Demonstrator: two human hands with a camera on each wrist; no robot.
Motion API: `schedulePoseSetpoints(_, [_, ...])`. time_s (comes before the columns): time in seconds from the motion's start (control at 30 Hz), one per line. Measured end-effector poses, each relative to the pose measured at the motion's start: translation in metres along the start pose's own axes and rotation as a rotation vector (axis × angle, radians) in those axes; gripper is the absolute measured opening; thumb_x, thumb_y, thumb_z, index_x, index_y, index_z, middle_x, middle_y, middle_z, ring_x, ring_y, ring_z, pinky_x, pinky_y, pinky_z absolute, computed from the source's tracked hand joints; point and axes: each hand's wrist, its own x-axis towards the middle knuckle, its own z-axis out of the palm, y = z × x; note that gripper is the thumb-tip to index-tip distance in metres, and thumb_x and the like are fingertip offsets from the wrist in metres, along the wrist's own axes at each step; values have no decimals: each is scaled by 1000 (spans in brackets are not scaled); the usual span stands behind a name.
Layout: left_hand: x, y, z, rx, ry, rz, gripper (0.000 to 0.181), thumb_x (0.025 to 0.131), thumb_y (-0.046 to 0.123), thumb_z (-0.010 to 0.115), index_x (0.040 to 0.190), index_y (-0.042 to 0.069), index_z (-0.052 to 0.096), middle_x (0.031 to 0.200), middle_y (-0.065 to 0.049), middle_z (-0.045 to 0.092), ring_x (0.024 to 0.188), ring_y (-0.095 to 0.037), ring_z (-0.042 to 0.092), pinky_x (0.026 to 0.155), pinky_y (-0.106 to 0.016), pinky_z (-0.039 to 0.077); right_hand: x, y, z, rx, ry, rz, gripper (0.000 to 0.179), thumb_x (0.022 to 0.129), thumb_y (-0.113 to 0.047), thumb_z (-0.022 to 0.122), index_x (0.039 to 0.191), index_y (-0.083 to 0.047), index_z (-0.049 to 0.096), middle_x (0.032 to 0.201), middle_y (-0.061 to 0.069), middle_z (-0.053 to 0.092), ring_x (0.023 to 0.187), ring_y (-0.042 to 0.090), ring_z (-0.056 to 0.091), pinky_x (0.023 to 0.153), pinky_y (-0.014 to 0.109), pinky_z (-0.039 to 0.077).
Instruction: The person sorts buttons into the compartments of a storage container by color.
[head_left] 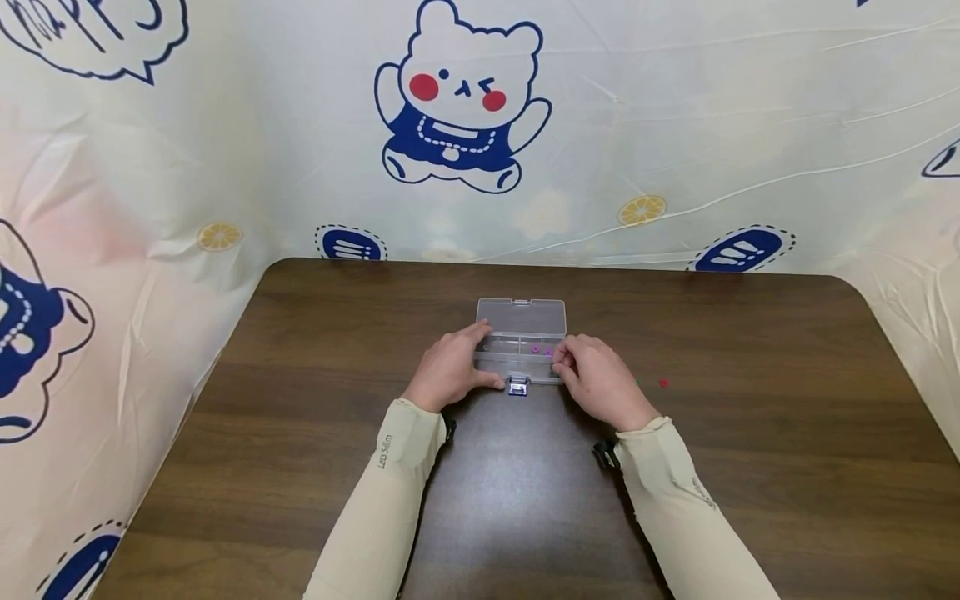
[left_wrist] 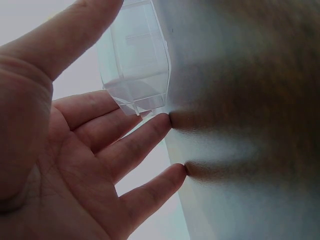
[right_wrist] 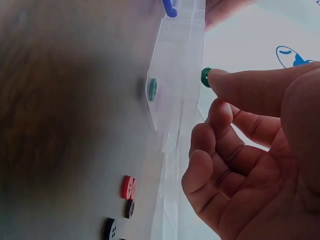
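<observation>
A clear plastic box [head_left: 519, 371] lies on the table with its lid [head_left: 521, 317] raised at the far side and a blue latch [head_left: 517, 386] at the front. Its left end is held by my left hand [head_left: 450, 367], thumb near the front edge, fingers toward the back. Two fingertips of that hand touch the tabletop in the left wrist view. My right hand [head_left: 596, 379] pinches a green button [right_wrist: 205, 77] between thumb and index finger, over the box's right side. Purple buttons [head_left: 536, 349] sit in a compartment. Another green button [right_wrist: 152, 90] shows through the clear wall.
On the brown table [head_left: 300, 467], right of the box, lies a red button [head_left: 663, 383]. The right wrist view shows red buttons [right_wrist: 129, 187] and black buttons [right_wrist: 110, 229] there. A printed cloth [head_left: 600, 150] hangs behind the table.
</observation>
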Motion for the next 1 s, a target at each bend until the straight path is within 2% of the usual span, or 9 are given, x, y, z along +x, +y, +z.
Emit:
schedulePoseSetpoints(0.63, [1,0,0,6,-5,0,91,74,42,90,148,6,50,157,-7,43,137,-31,48,108,-48,43,1,-3,5,-6,-16,8,9,93,-8,70,87,-10,64,79,0,54,79,19,51,70,34,44])
schedulePoseSetpoints(1.0, [-1,1,0,2,-15,-22,92,74,41,89,149,7,49,157,-7,42,137,-30,48,108,-48,43,0,-4,5,-12,-22,5,10,93,-8,71,87,-10,63,79,0,53,79,20,50,70,35,44])
